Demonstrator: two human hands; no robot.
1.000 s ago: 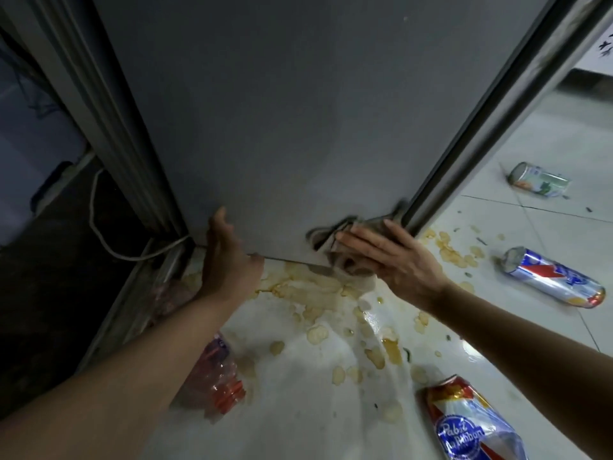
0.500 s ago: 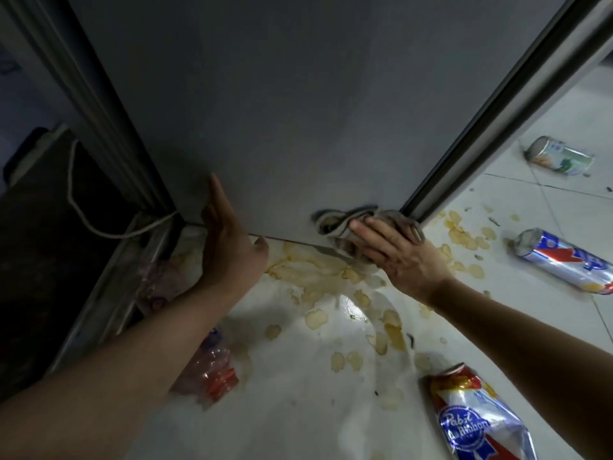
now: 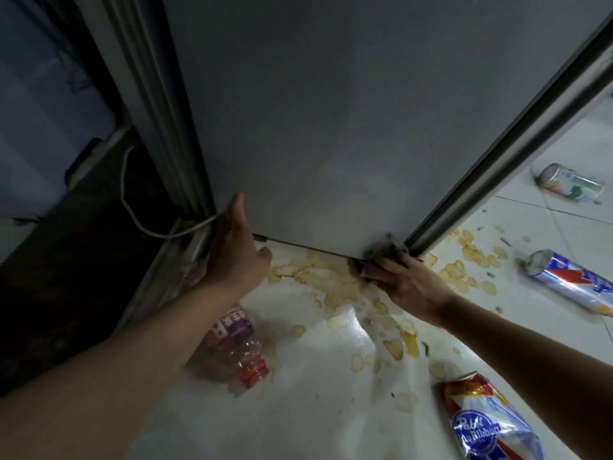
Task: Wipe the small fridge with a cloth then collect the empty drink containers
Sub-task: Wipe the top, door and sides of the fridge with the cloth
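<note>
The grey fridge (image 3: 331,111) fills the upper middle of the view. My right hand (image 3: 411,287) presses a dirty grey cloth (image 3: 386,254) against the fridge's bottom right corner, at floor level. My left hand (image 3: 237,254) lies flat with fingers apart against the fridge's bottom left edge. A crushed clear plastic bottle (image 3: 237,351) with a red label lies under my left forearm. A dented red, white and blue can (image 3: 487,423) lies at the lower right. Another blue and red can (image 3: 570,280) and a pale green can (image 3: 569,184) lie farther right.
Brown dried spill stains (image 3: 331,280) spread over the white tiled floor (image 3: 315,410) in front of the fridge. A white cable (image 3: 149,224) loops beside the fridge's left side, next to a dark gap (image 3: 66,277).
My right hand slid the cloth down and to the right, to the fridge's bottom corner. My left hand stayed on the lower left edge. The view shifted, showing more of the bottle.
</note>
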